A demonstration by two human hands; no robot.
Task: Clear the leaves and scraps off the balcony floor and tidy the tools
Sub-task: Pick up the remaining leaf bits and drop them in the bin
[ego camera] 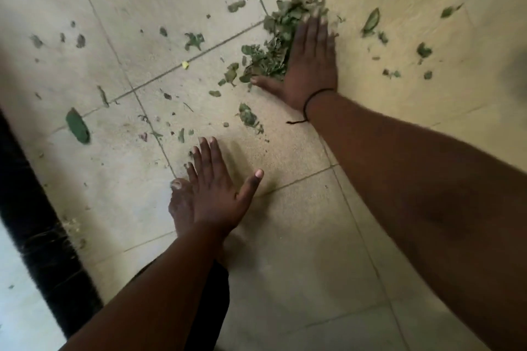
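The tiled floor [285, 251] filled the view, pale beige squares with thin dark joints, and green scraps were strewn over its upper half. A black strip [37, 236] ran down the left edge, blurred, so what it was could not be told. The right forearm reached in from the right side, and the right hand [309, 65] lay flat on the tiles with its fingers straight and close together, holding nothing, the thumb stretched out to the left along the floor. The pile of leaves [281, 40] sat directly against the left side of that hand, bunched up along the index finger and the inner palm, touching them, and it spread past the fingertips at the top. A thin black wristband [313, 95] circled the right wrist, a loose end trailing onto the tile. The left hand [216, 194] hovered or rested lower in the view, fingers extended and slightly spread, thumb out to the right, gripping nothing; it was well apart from the pile. A bare foot [179, 202] showed just under and to the left of it. A large single leaf [77, 126] lay near the black strip, and a tiny yellow fleck [185, 65] sat on a joint left of the pile.
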